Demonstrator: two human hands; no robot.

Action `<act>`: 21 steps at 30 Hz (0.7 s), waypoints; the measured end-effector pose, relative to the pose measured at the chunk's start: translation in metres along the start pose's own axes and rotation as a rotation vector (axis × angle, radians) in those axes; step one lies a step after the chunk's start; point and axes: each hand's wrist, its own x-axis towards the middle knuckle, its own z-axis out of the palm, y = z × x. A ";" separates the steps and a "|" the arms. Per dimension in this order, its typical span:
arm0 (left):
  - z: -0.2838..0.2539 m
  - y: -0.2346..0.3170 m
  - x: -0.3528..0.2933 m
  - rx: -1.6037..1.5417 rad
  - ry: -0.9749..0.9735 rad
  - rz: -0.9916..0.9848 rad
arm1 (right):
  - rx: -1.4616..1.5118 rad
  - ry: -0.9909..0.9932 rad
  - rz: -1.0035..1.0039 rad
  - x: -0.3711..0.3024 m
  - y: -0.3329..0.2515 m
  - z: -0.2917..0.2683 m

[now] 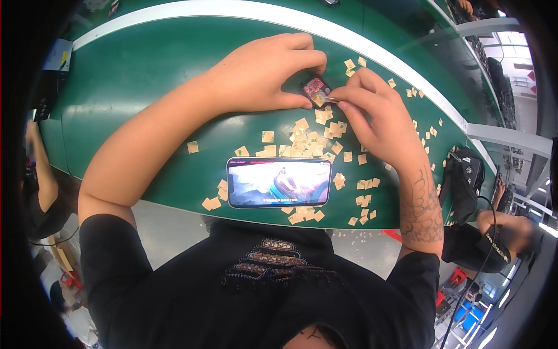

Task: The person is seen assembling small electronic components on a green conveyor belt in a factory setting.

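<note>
A small dark device with a red patterned face [314, 87] lies on the green table between my hands. My left hand [270, 70] holds it steady, with the thumb at its lower edge and curled fingers at its upper edge. In my right hand [372, 110], pinched between thumb and index finger, is a thin metal tool that looks like tweezers [330, 99]. Its tip meets the device's lower right part, where a small tan square [318, 100] shows. Loose tan square pieces [308, 142] are heaped just below the device.
A phone [279, 182] playing a video lies near the table's front edge, with more tan squares around it. At the right stands a black bag [463, 177]. A white rail [261, 16] runs along the table's far side. Other people sit at left and right.
</note>
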 end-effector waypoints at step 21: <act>0.000 0.011 -0.002 0.067 -0.002 -0.088 | 0.280 0.194 0.179 -0.011 0.011 0.020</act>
